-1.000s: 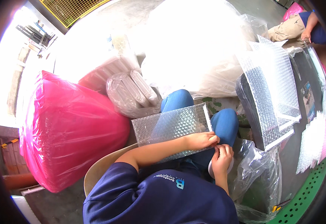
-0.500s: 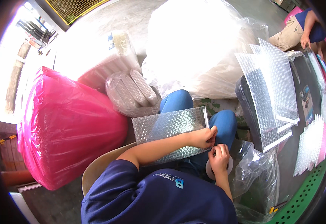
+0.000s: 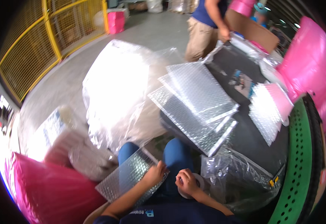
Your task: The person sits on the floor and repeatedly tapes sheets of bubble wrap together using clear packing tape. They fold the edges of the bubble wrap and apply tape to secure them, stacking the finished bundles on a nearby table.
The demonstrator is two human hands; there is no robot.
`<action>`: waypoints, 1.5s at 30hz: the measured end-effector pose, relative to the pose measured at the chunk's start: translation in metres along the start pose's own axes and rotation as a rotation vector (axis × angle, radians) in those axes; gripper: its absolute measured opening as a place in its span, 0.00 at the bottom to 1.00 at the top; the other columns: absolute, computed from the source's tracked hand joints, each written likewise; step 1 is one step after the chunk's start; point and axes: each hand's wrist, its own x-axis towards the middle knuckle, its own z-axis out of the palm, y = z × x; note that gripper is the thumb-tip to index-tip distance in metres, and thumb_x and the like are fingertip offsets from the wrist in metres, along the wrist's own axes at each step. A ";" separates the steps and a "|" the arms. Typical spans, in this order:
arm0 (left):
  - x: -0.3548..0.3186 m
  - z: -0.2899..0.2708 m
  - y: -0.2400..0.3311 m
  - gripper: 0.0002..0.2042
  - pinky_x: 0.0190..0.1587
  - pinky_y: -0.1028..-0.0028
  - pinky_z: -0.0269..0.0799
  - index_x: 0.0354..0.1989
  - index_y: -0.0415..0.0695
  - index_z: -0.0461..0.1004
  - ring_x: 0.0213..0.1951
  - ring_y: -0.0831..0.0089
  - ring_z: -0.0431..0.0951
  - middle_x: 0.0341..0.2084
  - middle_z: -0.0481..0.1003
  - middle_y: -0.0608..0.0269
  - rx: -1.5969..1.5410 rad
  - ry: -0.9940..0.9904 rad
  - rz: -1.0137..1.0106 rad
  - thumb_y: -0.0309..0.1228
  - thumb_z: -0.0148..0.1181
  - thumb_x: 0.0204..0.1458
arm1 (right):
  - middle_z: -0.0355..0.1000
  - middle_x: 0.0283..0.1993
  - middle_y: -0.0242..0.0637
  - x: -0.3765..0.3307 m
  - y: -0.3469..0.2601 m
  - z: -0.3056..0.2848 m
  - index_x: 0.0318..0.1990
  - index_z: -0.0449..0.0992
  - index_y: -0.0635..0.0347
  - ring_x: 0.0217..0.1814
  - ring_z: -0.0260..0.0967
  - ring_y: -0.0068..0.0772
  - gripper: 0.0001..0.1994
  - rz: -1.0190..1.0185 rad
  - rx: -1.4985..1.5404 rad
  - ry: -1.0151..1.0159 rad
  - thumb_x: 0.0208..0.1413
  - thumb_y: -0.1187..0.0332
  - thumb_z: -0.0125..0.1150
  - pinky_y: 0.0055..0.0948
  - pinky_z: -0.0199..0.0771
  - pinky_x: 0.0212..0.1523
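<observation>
A clear bubble wrap bag with a pale strip along one edge lies tilted across my thighs. My left hand is closed at the bag's right corner, its fingers curled over the edge. Just to the right, apart from the bag, my right hand has its fingers drawn together; whatever is between them is too small to make out. A roll of tape sits at my right wrist, partly hidden by the hand.
More bubble wrap bags overlap on a dark table ahead right, beside a fanned stack of bags. Crumpled clear plastic hangs nearby. A pink sack stands left, a large white sack ahead. Another person stands beyond.
My view has swung right and up, showing more of the table and the other person. My hands have moved slightly apart, the left drawn back along the bag's edge.
</observation>
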 end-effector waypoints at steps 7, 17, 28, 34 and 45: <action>-0.046 0.006 0.049 0.31 0.63 0.39 0.46 0.66 0.36 0.51 0.66 0.44 0.55 0.60 0.61 0.40 0.616 -0.193 0.096 0.21 0.47 0.50 | 0.68 0.34 0.40 -0.005 0.002 -0.001 0.31 0.70 0.61 0.34 0.68 0.43 0.04 0.098 0.044 0.064 0.49 0.75 0.60 0.36 0.69 0.33; 0.024 -0.131 0.149 0.24 0.64 0.57 0.61 0.60 0.43 0.66 0.61 0.58 0.67 0.57 0.70 0.59 0.419 0.351 0.676 0.21 0.50 0.50 | 0.68 0.34 0.43 -0.005 0.003 0.002 0.32 0.70 0.63 0.35 0.68 0.46 0.04 0.097 0.063 0.092 0.48 0.76 0.59 0.38 0.70 0.35; 0.030 -0.122 0.275 0.12 0.59 0.71 0.69 0.39 0.45 0.78 0.52 0.72 0.75 0.38 0.78 0.68 0.672 0.516 1.177 0.29 0.57 0.44 | 0.68 0.47 0.62 -0.032 0.005 0.007 0.52 0.68 0.71 0.49 0.64 0.65 0.19 0.103 0.107 0.042 0.60 0.63 0.51 0.52 0.63 0.48; 0.028 -0.133 0.268 0.07 0.57 0.72 0.71 0.35 0.46 0.80 0.47 0.75 0.78 0.32 0.79 0.71 0.408 0.835 1.238 0.28 0.62 0.46 | 0.65 0.51 0.65 -0.008 -0.011 -0.002 0.51 0.68 0.74 0.52 0.62 0.67 0.21 0.163 0.085 -0.026 0.57 0.64 0.53 0.52 0.63 0.54; 0.181 -0.065 0.197 0.18 0.45 0.61 0.72 0.43 0.43 0.77 0.40 0.54 0.77 0.34 0.78 0.51 -0.226 -0.003 1.096 0.28 0.64 0.39 | 0.68 0.34 0.44 -0.004 0.001 0.004 0.30 0.71 0.62 0.37 0.66 0.48 0.02 0.121 -0.102 -0.063 0.51 0.74 0.54 0.40 0.67 0.38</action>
